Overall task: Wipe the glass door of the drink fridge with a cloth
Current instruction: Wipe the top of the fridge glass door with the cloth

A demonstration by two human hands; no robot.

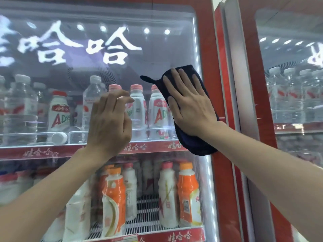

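**Now wiping: cloth pressed to the right edge of the glass door**

Wiping looks to be under way. The right hand [190, 105] lies flat on the dark blue cloth [195, 142], its fingers [183, 79] straight and spread. They press the cloth against the glass door [148, 55] rather than gripping it. The cloth sits at the door's right edge, about level with the upper row of bottles [138, 105] behind the glass. Its lower end hangs over onto the red frame [208, 41] that borders the door.

The left hand [110, 123] is raised in front of the door's middle, its fingers [122, 98] loosely curled and holding nothing. Whether they touch the glass cannot be told.

How much of the door has been cleaned cannot be judged, since no streaks or dirt stand out. The next move probably calls for steady flat pressure while the cloth slides across or down the door. The palm should stay centred on the cloth so that it does not bunch or slip free. The overhanging end should come back off the frame onto the glass, and the left hand may brace the door against the push.
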